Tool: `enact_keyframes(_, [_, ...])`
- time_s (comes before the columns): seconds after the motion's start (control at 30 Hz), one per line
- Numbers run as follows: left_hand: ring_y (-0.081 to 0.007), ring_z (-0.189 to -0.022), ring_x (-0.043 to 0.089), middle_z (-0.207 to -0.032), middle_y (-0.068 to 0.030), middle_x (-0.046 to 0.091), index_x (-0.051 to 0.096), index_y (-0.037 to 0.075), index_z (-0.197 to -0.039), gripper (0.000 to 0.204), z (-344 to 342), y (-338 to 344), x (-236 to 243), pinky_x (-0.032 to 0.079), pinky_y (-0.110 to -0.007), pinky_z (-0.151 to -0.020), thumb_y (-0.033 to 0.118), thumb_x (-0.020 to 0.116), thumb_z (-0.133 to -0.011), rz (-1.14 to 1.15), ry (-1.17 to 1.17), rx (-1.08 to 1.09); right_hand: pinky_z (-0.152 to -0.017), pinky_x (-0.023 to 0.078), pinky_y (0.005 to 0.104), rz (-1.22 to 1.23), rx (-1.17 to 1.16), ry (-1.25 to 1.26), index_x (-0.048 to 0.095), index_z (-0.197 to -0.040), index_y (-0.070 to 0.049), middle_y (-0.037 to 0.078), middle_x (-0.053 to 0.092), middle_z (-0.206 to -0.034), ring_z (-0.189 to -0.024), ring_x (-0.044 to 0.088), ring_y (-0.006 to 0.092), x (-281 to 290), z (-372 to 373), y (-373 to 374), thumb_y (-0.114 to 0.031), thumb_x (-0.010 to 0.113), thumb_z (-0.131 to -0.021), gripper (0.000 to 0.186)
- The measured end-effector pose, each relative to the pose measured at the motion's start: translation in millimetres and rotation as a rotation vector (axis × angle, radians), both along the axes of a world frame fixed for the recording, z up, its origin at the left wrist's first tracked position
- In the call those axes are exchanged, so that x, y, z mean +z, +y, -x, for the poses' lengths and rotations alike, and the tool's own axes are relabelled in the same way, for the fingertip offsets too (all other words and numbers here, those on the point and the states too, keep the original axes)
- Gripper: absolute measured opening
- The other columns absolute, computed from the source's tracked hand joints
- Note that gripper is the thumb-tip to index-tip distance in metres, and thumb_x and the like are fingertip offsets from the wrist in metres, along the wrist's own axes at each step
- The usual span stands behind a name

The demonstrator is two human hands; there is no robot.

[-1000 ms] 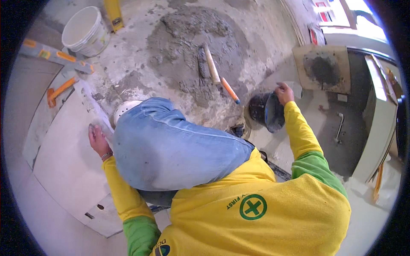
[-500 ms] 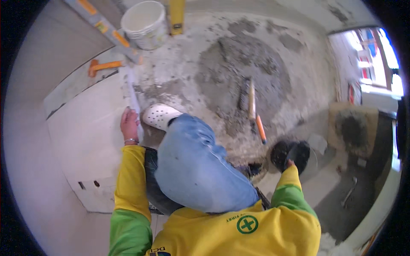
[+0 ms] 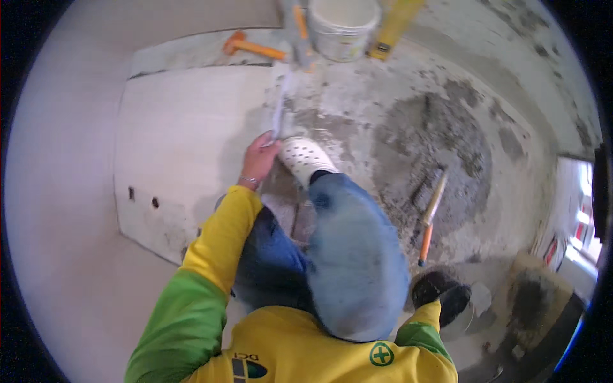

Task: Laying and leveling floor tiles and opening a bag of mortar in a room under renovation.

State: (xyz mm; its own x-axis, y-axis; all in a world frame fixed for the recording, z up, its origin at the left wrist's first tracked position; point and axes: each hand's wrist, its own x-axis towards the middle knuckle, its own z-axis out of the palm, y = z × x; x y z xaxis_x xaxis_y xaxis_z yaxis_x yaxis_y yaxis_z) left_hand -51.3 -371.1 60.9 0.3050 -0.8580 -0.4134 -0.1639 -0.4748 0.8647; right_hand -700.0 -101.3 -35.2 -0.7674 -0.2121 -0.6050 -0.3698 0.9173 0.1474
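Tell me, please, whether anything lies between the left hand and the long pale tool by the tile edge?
Nothing visible does: the left hand already touches the tool's near end, beside the white clog.

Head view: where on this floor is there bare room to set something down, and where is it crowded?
Free: the large pale laid tile, bordered by the left hand and the orange-handled mallet; also the smooth pale floor further left. Crowded: the top edge, around the white plastic bucket and yellow level, and the grey mortar patch holding an orange-handled trowel.

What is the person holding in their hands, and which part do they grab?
The left hand grips the near end of a long grey metal straightedge. The right hand is at a black bucket; its grip cannot be told.
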Motion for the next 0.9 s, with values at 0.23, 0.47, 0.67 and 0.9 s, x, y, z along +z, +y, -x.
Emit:
enact_keyframes(0.23, [-0.0218,-0.091,0.065,-0.111,-0.0155,0.066,0.057,0.001,-0.124,0.051,4,4,15,0.051,-0.032,-0.082,0.029,0.066,-0.082,0.066,-0.139,-0.026,-0.084,0.049,0.0413,0.019,0.152,-0.038,0.053,-0.121,-0.008,0.013,0.062,-0.114,-0.098,0.061,0.032,14,5,-54,-0.036,0.074,-0.07,0.062])
enact_keyframes(0.47, [-0.0265,-0.095,0.066,-0.117,-0.0189,0.063,0.058,0.002,-0.122,0.053,-19,23,9,0.05,-0.034,-0.086,0.033,0.065,-0.08,0.011,-0.173,-0.07,-0.085,0.049,0.0417,0.01,0.32,-0.13,0.05,-0.125,-0.007,0.014,0.061,-0.116,-0.1,0.06,0.0313,35,7,-129,-0.038,0.075,-0.067,0.07])
enact_keyframes(0.67, [-0.0238,-0.095,0.065,-0.115,-0.0164,0.064,0.058,0.003,-0.123,0.051,-60,59,14,0.051,-0.033,-0.085,0.033,0.065,-0.083,-0.009,-0.153,0.018,-0.086,0.048,0.0421,-0.084,0.506,-0.306,0.047,-0.128,-0.006,0.014,0.06,-0.118,-0.101,0.06,0.0307,78,-14,-240,-0.039,0.077,-0.065,0.077])
enact_keyframes(0.9, [-0.0268,-0.093,0.066,-0.11,-0.0162,0.065,0.058,0.006,-0.123,0.05,-94,118,40,0.051,-0.034,-0.084,0.038,0.062,-0.085,-0.055,-0.216,0.117,-0.087,0.048,0.0426,-0.465,0.802,-0.545,0.044,-0.132,-0.006,0.015,0.059,-0.12,-0.103,0.059,0.03,171,-95,-438,-0.04,0.079,-0.062,0.086])
